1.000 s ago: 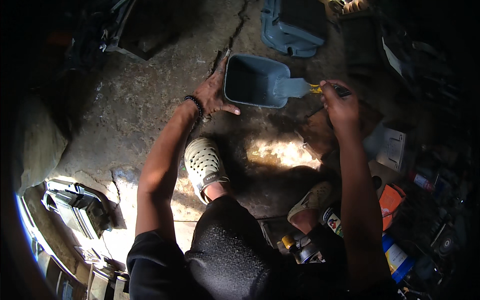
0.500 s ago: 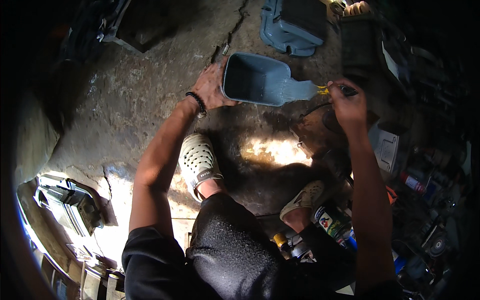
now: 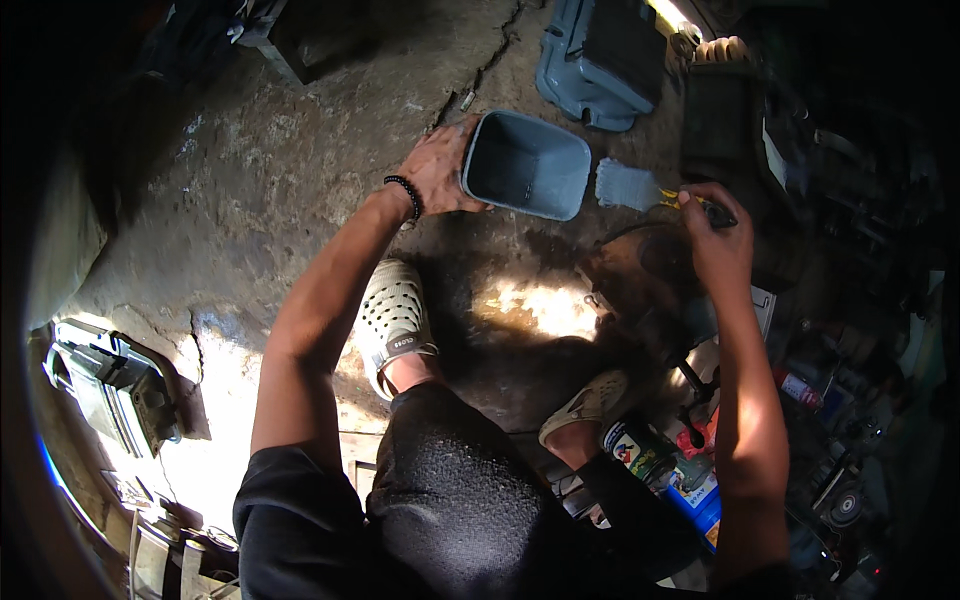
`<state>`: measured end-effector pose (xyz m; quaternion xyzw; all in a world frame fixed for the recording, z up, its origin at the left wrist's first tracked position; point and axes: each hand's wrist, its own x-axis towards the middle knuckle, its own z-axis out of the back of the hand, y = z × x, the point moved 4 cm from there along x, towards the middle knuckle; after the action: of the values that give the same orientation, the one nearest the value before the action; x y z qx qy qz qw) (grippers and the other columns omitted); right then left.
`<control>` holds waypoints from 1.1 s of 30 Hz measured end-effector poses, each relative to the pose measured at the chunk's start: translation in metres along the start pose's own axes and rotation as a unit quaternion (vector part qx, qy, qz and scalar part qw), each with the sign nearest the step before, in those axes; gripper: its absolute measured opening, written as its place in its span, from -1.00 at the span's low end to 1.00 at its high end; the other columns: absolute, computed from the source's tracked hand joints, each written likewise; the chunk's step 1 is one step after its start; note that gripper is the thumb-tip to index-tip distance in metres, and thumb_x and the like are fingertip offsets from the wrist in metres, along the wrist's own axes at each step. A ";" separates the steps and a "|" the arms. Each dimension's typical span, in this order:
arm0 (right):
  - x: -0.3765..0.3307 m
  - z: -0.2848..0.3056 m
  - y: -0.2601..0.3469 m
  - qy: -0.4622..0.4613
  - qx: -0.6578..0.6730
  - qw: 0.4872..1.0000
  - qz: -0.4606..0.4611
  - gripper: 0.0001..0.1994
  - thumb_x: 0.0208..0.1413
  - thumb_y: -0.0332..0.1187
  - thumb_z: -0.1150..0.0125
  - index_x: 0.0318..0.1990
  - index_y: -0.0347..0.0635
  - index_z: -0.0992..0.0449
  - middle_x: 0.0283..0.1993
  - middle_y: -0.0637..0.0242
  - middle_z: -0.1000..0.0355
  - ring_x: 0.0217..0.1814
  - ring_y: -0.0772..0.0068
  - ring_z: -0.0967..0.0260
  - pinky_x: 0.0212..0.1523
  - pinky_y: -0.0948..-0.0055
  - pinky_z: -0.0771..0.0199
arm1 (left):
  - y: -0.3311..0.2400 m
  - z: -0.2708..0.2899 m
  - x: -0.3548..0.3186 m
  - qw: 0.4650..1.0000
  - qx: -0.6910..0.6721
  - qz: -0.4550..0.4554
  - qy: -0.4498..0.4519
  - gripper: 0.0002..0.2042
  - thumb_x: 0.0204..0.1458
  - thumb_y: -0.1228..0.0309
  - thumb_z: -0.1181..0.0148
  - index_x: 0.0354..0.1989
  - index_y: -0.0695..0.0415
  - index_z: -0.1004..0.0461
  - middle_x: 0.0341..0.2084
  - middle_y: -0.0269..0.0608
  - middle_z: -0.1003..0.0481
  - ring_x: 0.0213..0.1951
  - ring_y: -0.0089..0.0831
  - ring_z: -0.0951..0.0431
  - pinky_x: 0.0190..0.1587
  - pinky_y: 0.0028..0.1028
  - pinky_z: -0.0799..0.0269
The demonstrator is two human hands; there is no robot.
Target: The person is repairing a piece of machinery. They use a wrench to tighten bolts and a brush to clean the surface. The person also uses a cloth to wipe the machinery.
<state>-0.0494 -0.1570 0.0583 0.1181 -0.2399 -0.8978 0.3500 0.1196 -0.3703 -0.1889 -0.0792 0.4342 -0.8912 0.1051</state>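
My left hand (image 3: pixel 440 168) grips the left side of a rectangular, rounded-corner box (image 3: pixel 579 170) coated in grey-blue, its hollow inside turned up toward me. In my right hand (image 3: pixel 722 228) is a paintbrush (image 3: pixel 628 186) with grey-blue paint on its wide bristles and a yellow and black handle. The bristle tips point at the box's right wall, with a small gap between them. Some of the left fingers are hidden behind the box.
A larger grey-blue housing (image 3: pixel 560 75) stands on the concrete floor (image 3: pixel 290 170) beyond the box. Paint cans (image 3: pixel 640 450) and cluttered tools lie at the lower right. A metal machine part (image 3: pixel 115 385) sits at the left, and a dark block (image 3: pixel 718 120) at the upper right.
The brush has come off the box's right wall and moved right, leaving a gap. In the picture, the box and my left hand sit slightly farther right.
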 end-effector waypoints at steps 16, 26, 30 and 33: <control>-0.035 -0.017 0.009 0.231 -0.061 0.953 0.187 -0.73 0.03 -0.57 -0.40 -0.08 -0.26 -0.61 -0.14 0.11 -0.61 -0.10 0.10 -0.60 -0.07 0.32 -0.56 | 0.002 -0.006 -0.005 0.999 0.028 0.033 0.002 0.22 -0.33 -0.05 -0.47 0.46 0.32 0.09 0.27 0.26 -0.30 0.34 0.10 -0.27 0.46 -0.05 -0.06; -0.021 -0.007 0.018 0.276 -0.103 0.940 0.174 -0.77 0.04 -0.55 -0.41 -0.12 -0.30 -0.62 -0.16 0.08 -0.60 -0.13 0.03 -0.59 -0.09 0.28 -0.56 | 0.000 -0.005 -0.008 0.999 0.024 0.040 -0.001 0.22 -0.34 -0.05 -0.49 0.48 0.26 0.09 0.30 0.21 -0.28 0.36 0.09 -0.24 0.46 -0.03 -0.05; -0.016 0.001 0.020 0.269 -0.104 0.941 0.179 -0.76 0.03 -0.54 -0.40 -0.11 -0.31 -0.62 -0.17 0.07 -0.60 -0.14 0.00 -0.59 -0.08 0.27 -0.55 | 0.003 -0.006 -0.007 0.998 0.021 0.051 0.013 0.23 -0.35 -0.07 -0.49 0.48 0.25 0.09 0.30 0.21 -0.28 0.37 0.09 -0.24 0.46 -0.02 -0.05; -0.016 0.011 0.022 0.239 -0.082 0.954 0.162 -0.71 0.01 -0.56 -0.40 -0.06 -0.29 -0.63 -0.16 0.08 -0.61 -0.12 0.08 -0.60 -0.05 0.29 -0.54 | 0.003 -0.006 -0.007 0.999 0.004 0.049 0.011 0.23 -0.34 -0.07 -0.49 0.49 0.25 0.10 0.30 0.22 -0.28 0.37 0.09 -0.24 0.46 -0.02 -0.05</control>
<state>-0.0298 -0.1563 0.0796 0.2598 -0.0903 -0.7914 0.5460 0.1249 -0.3657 -0.1950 -0.0475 0.4350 -0.8875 0.1445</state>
